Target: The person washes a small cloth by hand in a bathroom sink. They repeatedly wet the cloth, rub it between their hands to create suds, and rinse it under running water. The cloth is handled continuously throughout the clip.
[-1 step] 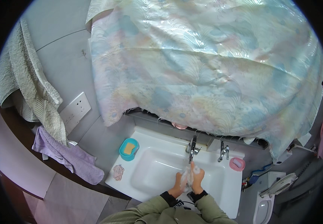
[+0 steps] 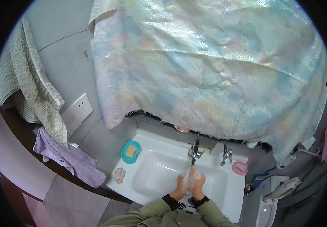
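Observation:
My left hand (image 2: 180,187) and my right hand (image 2: 198,184) are pressed together over the washbasin (image 2: 159,176), wet with white soap foam (image 2: 186,182). Their fingers point forward, stretched out toward the metal faucet (image 2: 195,151). Foam covers the fingers and part of the right thumb, and no held object shows between the palms. The faucet's spout ends just beyond my fingertips. Dark cuffs and olive-green sleeves cover both wrists and forearms.
A blue soap dish (image 2: 130,153) with yellowish soap and a crumpled pinkish item (image 2: 119,175) sit on the basin's left ledge. At right are a second tap (image 2: 226,156) and a pink soap dish (image 2: 240,168). A pastel sheet (image 2: 205,68) hangs ahead; towels (image 2: 71,157) hang left.
My hands shift slightly against each other while staying together below the faucet. Foam on the fingers and thumb sits a little differently. The view moves very slightly.

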Demonstrator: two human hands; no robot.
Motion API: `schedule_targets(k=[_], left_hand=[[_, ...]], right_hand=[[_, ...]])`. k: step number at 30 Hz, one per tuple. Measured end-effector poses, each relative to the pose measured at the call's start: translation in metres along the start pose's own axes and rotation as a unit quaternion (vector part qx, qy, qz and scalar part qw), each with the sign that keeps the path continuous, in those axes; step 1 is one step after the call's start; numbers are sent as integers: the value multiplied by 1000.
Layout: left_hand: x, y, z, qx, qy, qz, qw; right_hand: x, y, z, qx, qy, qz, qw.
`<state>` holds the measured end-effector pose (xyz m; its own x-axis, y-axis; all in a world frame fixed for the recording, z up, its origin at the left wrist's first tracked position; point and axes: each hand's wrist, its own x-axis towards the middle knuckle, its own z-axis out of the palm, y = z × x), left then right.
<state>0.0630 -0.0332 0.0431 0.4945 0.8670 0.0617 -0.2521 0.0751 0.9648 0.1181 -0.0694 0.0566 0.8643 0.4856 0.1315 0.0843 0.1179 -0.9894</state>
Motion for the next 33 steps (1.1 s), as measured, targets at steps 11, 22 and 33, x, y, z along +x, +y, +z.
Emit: schedule_targets(k=[11, 22, 33], left_hand=[[12, -29, -1, -78, -2, -26, 997], [5, -20, -5, 78, 5, 33, 996], [3, 21, 0, 126, 3, 199, 972]], right_hand=[[13, 8, 0, -177, -17, -159, 971], [9, 0, -5, -200, -94, -288, 932], [6, -8, -5, -174, -137, -446, 867]])
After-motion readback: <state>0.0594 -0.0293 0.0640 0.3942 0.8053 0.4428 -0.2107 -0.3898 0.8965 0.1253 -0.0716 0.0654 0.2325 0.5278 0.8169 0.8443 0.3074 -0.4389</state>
